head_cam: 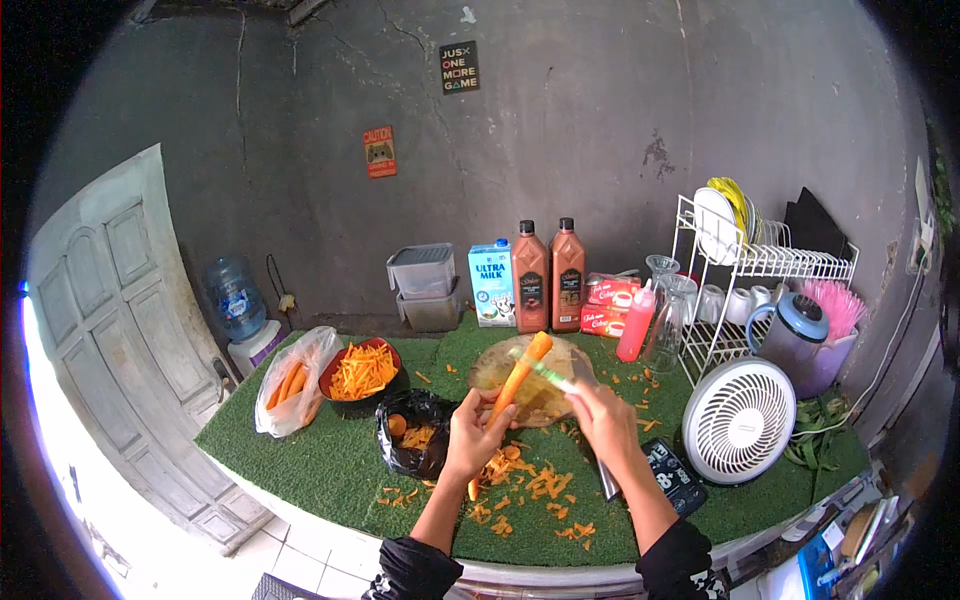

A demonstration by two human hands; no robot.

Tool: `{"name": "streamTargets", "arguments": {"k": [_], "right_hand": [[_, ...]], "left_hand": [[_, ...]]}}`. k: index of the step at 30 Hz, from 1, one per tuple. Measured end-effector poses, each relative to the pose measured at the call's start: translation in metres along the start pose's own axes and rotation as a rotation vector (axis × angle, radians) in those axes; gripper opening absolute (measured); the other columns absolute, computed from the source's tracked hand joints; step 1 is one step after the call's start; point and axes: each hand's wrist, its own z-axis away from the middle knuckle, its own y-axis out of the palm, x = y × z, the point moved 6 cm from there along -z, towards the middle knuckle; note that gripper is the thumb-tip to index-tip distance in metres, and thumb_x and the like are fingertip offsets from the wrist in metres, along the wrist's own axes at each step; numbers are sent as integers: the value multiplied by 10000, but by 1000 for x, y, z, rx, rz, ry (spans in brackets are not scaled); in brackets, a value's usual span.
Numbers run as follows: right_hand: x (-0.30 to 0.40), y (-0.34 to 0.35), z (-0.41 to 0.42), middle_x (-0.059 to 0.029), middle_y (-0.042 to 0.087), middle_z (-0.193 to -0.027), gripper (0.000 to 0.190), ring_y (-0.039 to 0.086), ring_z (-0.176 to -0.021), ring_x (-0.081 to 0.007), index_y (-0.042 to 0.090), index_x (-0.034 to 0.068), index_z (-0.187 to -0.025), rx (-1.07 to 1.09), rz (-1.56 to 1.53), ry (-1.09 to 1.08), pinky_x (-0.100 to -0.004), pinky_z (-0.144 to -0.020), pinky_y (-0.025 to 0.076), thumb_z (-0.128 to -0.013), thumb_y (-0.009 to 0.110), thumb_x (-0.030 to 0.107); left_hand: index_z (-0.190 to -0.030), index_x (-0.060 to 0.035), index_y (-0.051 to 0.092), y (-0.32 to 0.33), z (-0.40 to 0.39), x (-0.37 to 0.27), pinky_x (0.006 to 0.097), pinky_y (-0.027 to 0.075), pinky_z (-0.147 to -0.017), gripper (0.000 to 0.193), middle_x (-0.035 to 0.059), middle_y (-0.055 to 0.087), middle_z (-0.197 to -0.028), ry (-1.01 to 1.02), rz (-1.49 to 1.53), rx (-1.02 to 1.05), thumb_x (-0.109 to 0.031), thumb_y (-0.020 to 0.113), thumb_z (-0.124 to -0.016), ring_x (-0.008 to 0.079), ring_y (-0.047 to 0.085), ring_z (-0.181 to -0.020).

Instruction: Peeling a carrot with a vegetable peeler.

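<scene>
My left hand (478,433) grips the lower part of a long orange carrot (517,379), which tilts up and away over a round wooden cutting board (491,360). In my right hand (602,420) is a peeler (550,372) with a light green and white body, lying across the carrot near its upper end. Orange peelings (549,481) are scattered on the green turf mat (420,510) below my hands. A black plastic bag (390,448) with peelings and a carrot end in it stands open left of my left hand. Part of a metal blade (607,481) shows beneath my right forearm.
A bowl of carrot sticks (363,373) and a clear bag of carrots (294,382) stand left. Behind are a milk carton (492,289), brown bottles (531,281) and a pink squeeze bottle (636,326). A white fan (739,421), dark scale-like device (673,478) and dish rack (795,261) are right.
</scene>
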Motion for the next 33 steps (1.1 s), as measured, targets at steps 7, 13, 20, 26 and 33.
{"name": "streamTargets", "arguments": {"k": [7,13,20,26,33], "right_hand": [[-40,-32,4,-153,612,-742,197,619,-650,-333,642,49,-1088,-163,-50,261,-443,-571,461,-942,582,167],[18,-13,2,-129,627,-761,196,652,-665,-289,651,93,-1063,16,-190,-99,-401,-566,516,-894,660,192],[-61,-34,1,-165,614,-727,190,650,-648,-305,634,49,-1055,-182,169,274,-438,-557,484,-951,568,195],[9,-16,0,-123,623,-750,186,646,-646,-287,639,120,-1074,73,-165,-7,-402,-573,516,-914,638,215],[-59,-37,-3,-188,644,-780,170,666,-707,-355,616,39,-999,-32,212,398,-441,-559,493,-958,554,192]], "left_hand": [[-1084,85,547,-6,3,-2,236,560,-679,246,134,663,-987,44,-92,-55,-31,661,-898,104,663,-795],[-1043,62,554,-4,4,-4,245,551,-717,222,109,662,-987,6,-208,-93,-24,681,-882,119,653,-862],[-1063,67,568,1,5,-8,260,555,-732,238,128,679,-979,13,-226,-74,-22,685,-876,126,660,-857],[-1053,62,592,-2,3,-2,243,546,-699,239,114,694,-902,67,-381,-109,-29,703,-863,110,665,-808],[-1065,68,619,4,6,-6,239,531,-677,270,107,702,-893,86,-292,-104,-35,729,-841,87,649,-791]]}}
